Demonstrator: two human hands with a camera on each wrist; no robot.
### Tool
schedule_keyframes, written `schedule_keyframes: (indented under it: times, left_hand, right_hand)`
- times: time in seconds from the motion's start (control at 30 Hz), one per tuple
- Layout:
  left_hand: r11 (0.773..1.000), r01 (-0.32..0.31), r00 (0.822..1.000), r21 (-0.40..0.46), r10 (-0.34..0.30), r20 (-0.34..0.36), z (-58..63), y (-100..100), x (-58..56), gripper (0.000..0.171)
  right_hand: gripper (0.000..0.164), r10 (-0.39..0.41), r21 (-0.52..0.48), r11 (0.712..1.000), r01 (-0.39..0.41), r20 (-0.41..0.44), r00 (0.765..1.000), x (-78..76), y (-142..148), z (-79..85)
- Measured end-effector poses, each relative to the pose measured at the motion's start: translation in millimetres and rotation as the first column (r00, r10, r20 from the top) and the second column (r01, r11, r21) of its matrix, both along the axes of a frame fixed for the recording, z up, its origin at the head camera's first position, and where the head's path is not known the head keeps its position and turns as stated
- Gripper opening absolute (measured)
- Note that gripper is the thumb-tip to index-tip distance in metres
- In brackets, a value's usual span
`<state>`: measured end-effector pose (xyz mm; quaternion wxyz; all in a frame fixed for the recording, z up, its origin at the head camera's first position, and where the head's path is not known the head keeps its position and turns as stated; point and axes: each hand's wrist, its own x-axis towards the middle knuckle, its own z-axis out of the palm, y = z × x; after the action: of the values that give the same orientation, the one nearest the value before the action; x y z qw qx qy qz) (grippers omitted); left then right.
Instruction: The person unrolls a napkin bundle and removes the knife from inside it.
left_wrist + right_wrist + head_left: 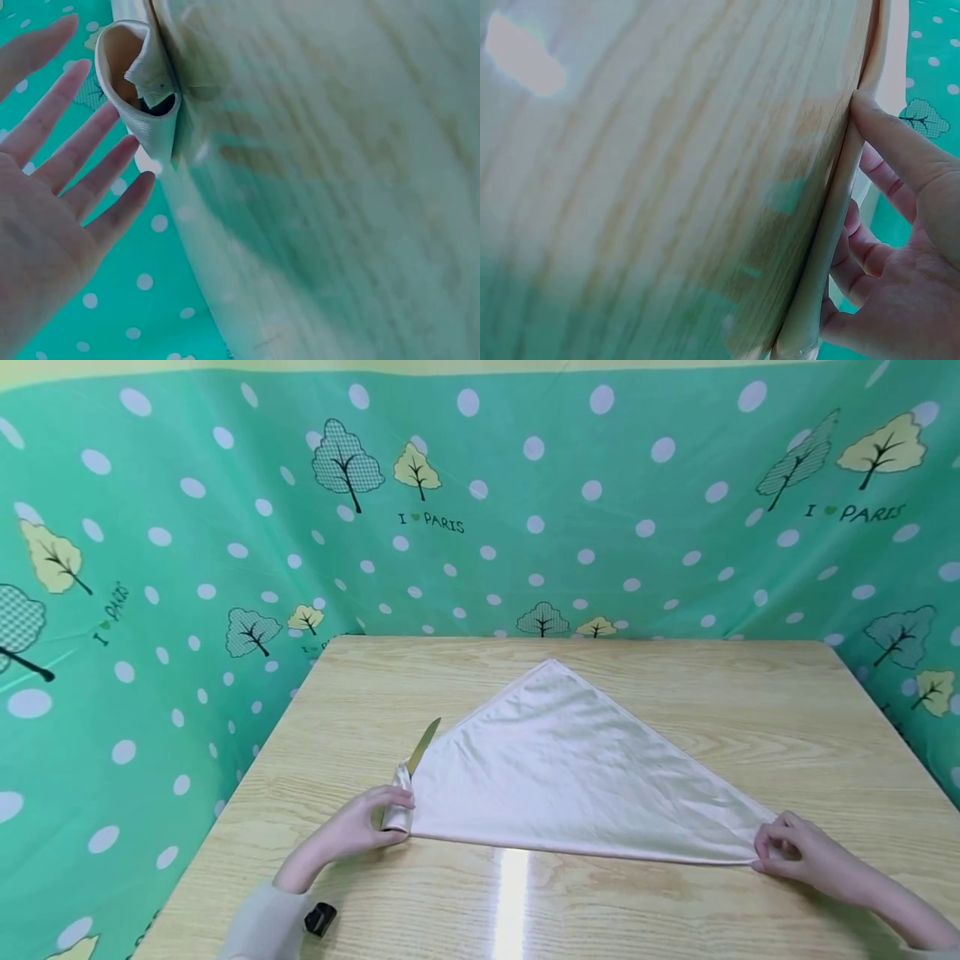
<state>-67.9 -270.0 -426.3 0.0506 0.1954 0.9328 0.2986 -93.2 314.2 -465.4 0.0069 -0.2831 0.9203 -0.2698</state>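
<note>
A pale satin cloth (555, 777) lies on the table as a triangle, its point facing away and its long edge near. The left corner is rolled up, and a gold-coloured knife blade (425, 743) sticks out of the roll's far end. My left hand (363, 821) is at the roll (399, 802), thumb at its near end. In the left wrist view the fingers (82, 150) are straight and spread, tips at the roll's open end (150, 127); something brown and dark shows inside. My right hand (806, 852) pinches the cloth's right corner, thumb (892, 139) on the folded edge.
The wooden table (420, 910) extends beyond the cloth on all sides. A small black object (320, 919) lies beside the left sleeve (266, 922). A green dotted curtain (525, 485) with printed trees hangs behind and along both sides.
</note>
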Motion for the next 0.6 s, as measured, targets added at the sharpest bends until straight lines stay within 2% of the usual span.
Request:
schedule_keyframes:
  times: [0.37, 0.6]
  left_hand:
    - [1.000, 0.024, 1.000, -0.002, -0.025, -0.019, -8.4, -2.5, -2.1, 0.029]
    - [1.000, 0.013, 1.000, -0.018, -0.013, -0.013, -12.7, -4.0, -2.4, 0.028]
  right_hand:
    - [0.027, 0.021, -0.042, 0.999, -0.023, -0.064, 0.998, 0.7, 1.0, -1.9]
    - [0.024, 0.022, -0.049, 0.999, -0.024, -0.048, 0.999, 1.0, 1.1, -2.3]
